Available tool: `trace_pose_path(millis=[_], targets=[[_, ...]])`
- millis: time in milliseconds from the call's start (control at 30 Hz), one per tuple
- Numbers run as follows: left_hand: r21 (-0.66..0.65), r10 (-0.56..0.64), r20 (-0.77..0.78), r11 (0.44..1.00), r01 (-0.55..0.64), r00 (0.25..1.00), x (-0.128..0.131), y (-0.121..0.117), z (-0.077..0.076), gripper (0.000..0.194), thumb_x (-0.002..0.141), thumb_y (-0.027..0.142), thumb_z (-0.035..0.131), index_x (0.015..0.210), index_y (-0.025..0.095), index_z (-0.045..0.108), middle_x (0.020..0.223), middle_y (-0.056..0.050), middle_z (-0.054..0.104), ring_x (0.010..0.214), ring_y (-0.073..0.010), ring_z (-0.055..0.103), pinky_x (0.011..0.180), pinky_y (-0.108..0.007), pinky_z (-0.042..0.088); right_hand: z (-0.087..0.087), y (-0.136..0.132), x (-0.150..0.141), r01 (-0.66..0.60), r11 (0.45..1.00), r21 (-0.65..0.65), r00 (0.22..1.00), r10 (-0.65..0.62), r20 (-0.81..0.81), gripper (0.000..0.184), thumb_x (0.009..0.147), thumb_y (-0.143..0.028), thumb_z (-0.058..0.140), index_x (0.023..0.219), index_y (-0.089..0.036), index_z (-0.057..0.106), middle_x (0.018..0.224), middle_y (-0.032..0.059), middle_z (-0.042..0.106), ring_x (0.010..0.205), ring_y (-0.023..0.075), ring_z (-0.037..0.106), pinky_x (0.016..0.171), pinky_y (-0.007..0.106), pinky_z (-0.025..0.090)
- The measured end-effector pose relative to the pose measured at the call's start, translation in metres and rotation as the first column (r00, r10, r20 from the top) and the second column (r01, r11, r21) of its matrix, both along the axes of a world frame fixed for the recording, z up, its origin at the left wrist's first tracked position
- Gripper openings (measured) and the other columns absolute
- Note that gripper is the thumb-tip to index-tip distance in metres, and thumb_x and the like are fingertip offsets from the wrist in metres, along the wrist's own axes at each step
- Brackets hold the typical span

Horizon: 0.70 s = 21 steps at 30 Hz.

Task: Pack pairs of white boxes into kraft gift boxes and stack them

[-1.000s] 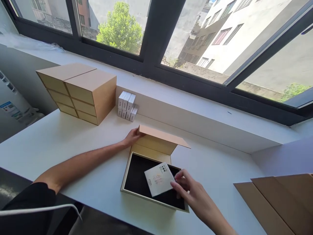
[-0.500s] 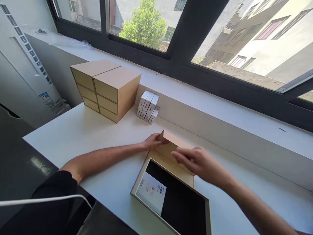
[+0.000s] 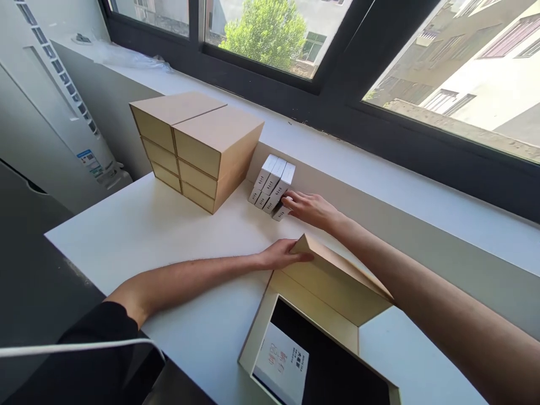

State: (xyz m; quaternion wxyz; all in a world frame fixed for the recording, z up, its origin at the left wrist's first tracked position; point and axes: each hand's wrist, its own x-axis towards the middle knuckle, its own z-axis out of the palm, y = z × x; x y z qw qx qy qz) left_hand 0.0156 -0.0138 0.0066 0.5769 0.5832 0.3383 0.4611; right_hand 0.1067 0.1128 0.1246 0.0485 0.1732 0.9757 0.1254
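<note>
Small white cartons point(image 3: 272, 185), stacked: my right hand point(image 3: 310, 208) fingertips touch the end one, not yet closed. Light, stiff card; pinch its sides. My left hand point(image 3: 280, 259) props the box lid point(image 3: 337, 281).

A smooth white bench point(image 3: 139, 225) runs beneath a wide white window ledge point(image 3: 379, 180), which rises in a short step behind it. Above the ledge sits a broad window with a thick black metal frame point(image 3: 333, 73), its panes split by dark upright bars. Bright daylight pours through the glass, showing a leafy green tree point(image 3: 270, 28) and pale multi-storey buildings point(image 3: 485, 62) outside. At the left stands a tall white floor-standing air conditioner point(image 3: 46, 107) with slanted vents and a small blue label. Crumpled clear plastic sheeting point(image 3: 126, 56) lies on the far left of the ledge. Below the bench edge the floor point(image 3: 29, 247) looks dark grey.
</note>
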Motion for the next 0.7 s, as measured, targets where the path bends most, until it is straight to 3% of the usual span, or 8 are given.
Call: trace_pose_path(millis=[100,233,333,433,500,567,600,700], targets=[[-0.008,-0.006,0.015,1.000,0.006,1.000,0.000,-0.002,-0.001,0.043,0.078,0.051,0.070,0.096,0.012,0.067,0.091,-0.005,0.070,0.086,-0.0210,0.063,0.073,-0.026,0.045,0.003,-0.003,0.010,0.037,0.999,-0.021,0.997,-0.038,-0.073,0.023,0.091,-0.025,0.057,0.113,-0.022,0.060,0.110,0.0109,0.067,0.090,0.0212,0.066,0.071,0.029,0.049],[-0.020,-0.013,0.044,1.000,0.014,0.999,0.001,-0.004,-0.002,0.047,0.078,0.051,0.071,0.101,0.010,0.068,0.096,-0.008,0.071,0.089,-0.0232,0.065,0.076,-0.029,0.047,0.019,-0.023,0.043,0.239,0.971,-0.011,0.929,-0.232,-0.288,0.028,0.097,-0.038,0.050,0.119,-0.021,0.051,0.091,0.0075,0.067,0.067,0.0171,0.062,0.058,0.028,0.048],[-0.018,-0.019,0.035,1.000,0.020,0.999,0.001,-0.005,-0.002,0.050,0.078,0.050,0.071,0.107,0.009,0.068,0.103,-0.011,0.072,0.094,-0.0248,0.066,0.081,-0.030,0.048,0.043,-0.059,0.081,0.351,0.906,-0.237,0.712,-0.423,-0.561,0.038,0.097,-0.046,0.049,0.125,-0.021,0.045,0.076,0.0004,0.062,0.057,0.0146,0.057,0.054,0.027,0.050],[-0.027,-0.005,0.005,1.000,0.005,1.000,0.000,-0.008,-0.001,0.051,0.077,0.051,0.072,0.108,0.010,0.068,0.106,-0.012,0.073,0.097,-0.0261,0.066,0.082,-0.032,0.050,0.069,-0.111,0.119,0.283,0.797,-0.534,0.405,-0.604,-0.686,0.035,0.088,-0.048,0.064,0.112,-0.025,0.054,0.073,-0.0029,0.060,0.055,0.0125,0.055,0.054,0.028,0.053],[-0.035,0.012,-0.011,0.999,-0.012,1.000,-0.001,-0.011,0.000,0.054,0.076,0.054,0.073,0.108,0.011,0.068,0.107,-0.012,0.073,0.098,-0.0264,0.067,0.082,-0.032,0.051,0.081,-0.152,0.138,0.252,0.772,-0.584,0.339,-0.635,-0.694,0.030,0.085,-0.045,0.069,0.107,-0.026,0.058,0.078,-0.0017,0.063,0.058,0.0132,0.057,0.054,0.029,0.054],[-0.039,0.032,-0.019,0.999,-0.032,0.999,-0.002,-0.015,0.001,0.056,0.075,0.057,0.073,0.108,0.011,0.068,0.108,-0.012,0.073,0.099,-0.0264,0.067,0.082,-0.032,0.052,0.088,-0.196,0.148,0.264,0.825,-0.500,0.363,-0.566,-0.741,0.026,0.086,-0.039,0.069,0.108,-0.028,0.060,0.085,0.0002,0.066,0.064,0.0146,0.061,0.055,0.029,0.056],[-0.039,0.039,-0.019,0.998,-0.039,0.999,-0.003,-0.016,0.001,0.058,0.074,0.058,0.073,0.108,0.012,0.068,0.109,-0.012,0.073,0.099,-0.0264,0.067,0.083,-0.032,0.052,0.090,-0.218,0.150,0.282,0.875,-0.393,0.419,-0.481,-0.770,0.024,0.087,-0.035,0.069,0.109,-0.029,0.061,0.090,0.0009,0.067,0.067,0.0151,0.062,0.057,0.029,0.057],[-0.032,0.059,-0.029,0.998,-0.060,0.998,-0.004,-0.020,0.001,0.060,0.073,0.061,0.073,0.107,0.012,0.068,0.110,-0.012,0.073,0.101,-0.0270,0.068,0.084,-0.033,0.053,0.090,-0.276,0.142,0.229,0.969,0.088,0.713,-0.105,-0.693,0.024,0.086,-0.022,0.071,0.107,-0.029,0.063,0.090,0.0016,0.068,0.071,0.0143,0.064,0.060,0.027,0.055]])
